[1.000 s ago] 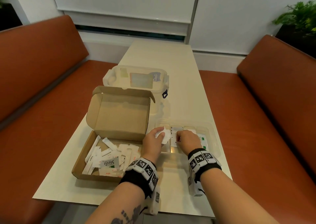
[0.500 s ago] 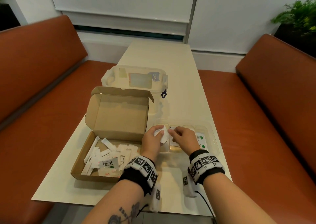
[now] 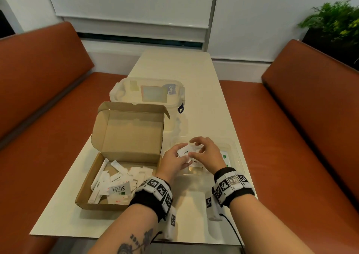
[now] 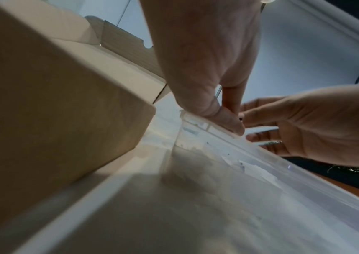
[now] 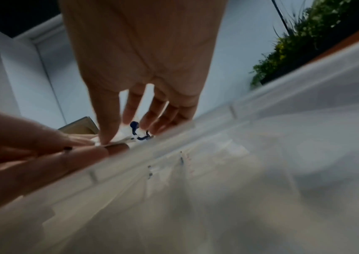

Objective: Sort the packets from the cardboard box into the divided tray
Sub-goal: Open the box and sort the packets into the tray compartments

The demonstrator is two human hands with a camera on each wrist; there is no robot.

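The open cardboard box (image 3: 83, 195) sits on the table's left with several white packets (image 3: 116, 189) inside. Just to its right is the clear divided tray (image 3: 236, 152). My left hand (image 3: 180, 157) hovers over the tray's left end and grips a small bunch of white packets (image 3: 184, 152). My right hand (image 3: 194, 147) meets it there. Its thumb rests on the bunch and its fingers spread loosely above. The right wrist view shows that thumb on a packet (image 5: 124, 135) above the tray rim (image 5: 217, 123). In the left wrist view both hands (image 4: 228, 118) meet beside the box (image 4: 54, 103).
Packets lie in the tray: a green-printed one (image 3: 225, 156) and a white one (image 3: 196, 162). A clear lidded container (image 3: 147, 92) stands behind the box. Orange benches (image 3: 48, 137) flank the narrow table (image 3: 184, 75). A plant (image 3: 334, 20) is at the far right.
My right hand rose out of the tray compartment and moved left to the bunch in my left hand. The left hand stayed over the tray's left end.
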